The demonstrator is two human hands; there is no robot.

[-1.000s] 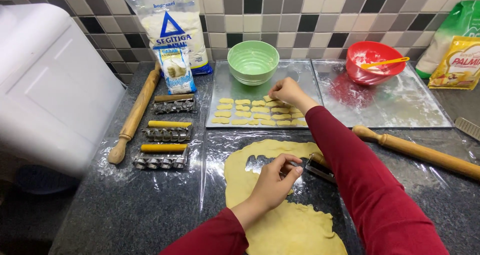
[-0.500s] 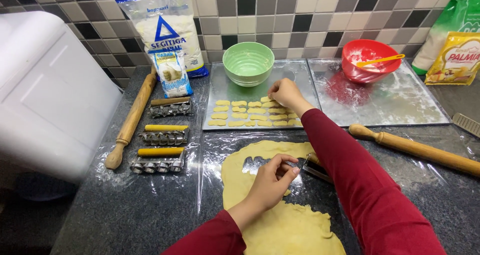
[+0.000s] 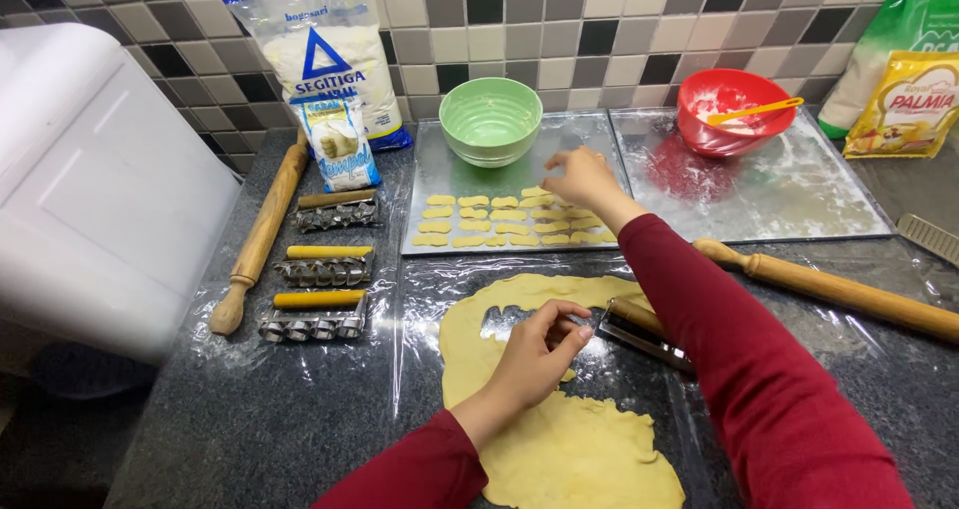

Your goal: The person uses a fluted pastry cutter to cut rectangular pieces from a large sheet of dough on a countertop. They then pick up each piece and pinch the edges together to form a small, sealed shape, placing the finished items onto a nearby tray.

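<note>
The pale yellow rolled-out dough sheet (image 3: 559, 429) lies ragged on plastic-covered dark granite counter (image 3: 250, 419); left hand (image 3: 534, 354) pinches its cut edge; right hand (image 3: 584, 177), fingers loosely curled, seemingly touches small dough cut-outs (image 3: 499, 219) on a metal baking tray (image 3: 430, 169).

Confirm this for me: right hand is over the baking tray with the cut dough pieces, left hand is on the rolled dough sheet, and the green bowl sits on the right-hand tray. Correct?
Not quite. In the head view the green bowl sits on the left-hand tray, the same one holding the cut dough pieces; the red bowl is on the right-hand tray. The right hand over that tray and the left hand on the dough sheet are as you said.
</note>
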